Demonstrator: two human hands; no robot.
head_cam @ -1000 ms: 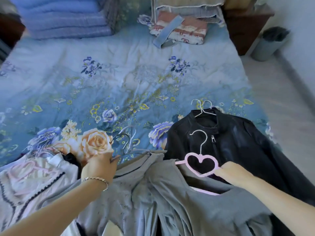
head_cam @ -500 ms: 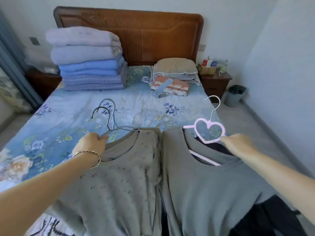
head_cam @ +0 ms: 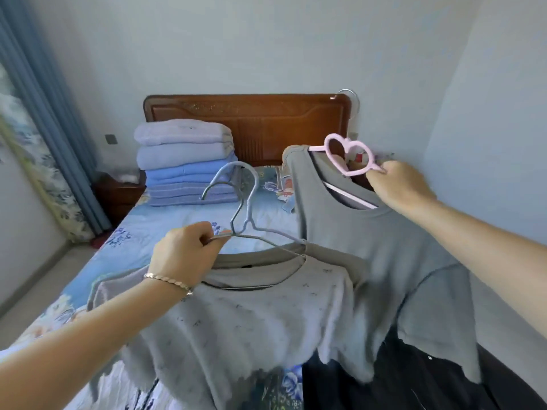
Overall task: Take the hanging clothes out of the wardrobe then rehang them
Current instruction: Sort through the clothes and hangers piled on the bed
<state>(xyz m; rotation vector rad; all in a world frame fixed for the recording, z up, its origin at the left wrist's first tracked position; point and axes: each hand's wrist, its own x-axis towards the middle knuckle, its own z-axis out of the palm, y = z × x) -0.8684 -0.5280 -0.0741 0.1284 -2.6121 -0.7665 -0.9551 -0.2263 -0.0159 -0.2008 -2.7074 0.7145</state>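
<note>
My left hand grips the shoulder of two grey wire hangers that carry a speckled grey T-shirt, held up over the bed. My right hand grips a pink hanger with a heart-shaped top; a plain grey T-shirt hangs from it, higher and to the right of the first. Below, a black jacket lies on the bed under the shirts. A light patterned garment lies at the lower left. No wardrobe shows.
The bed has a blue floral cover and a wooden headboard. A stack of folded blankets sits at its head. A dark nightstand and blue curtain stand left. White walls close in behind and right.
Both hands have lifted the hangers off the bed and raised them, so the two grey shirts now hang in the air. My view has tilted up from the bedcover to the headboard wall.
</note>
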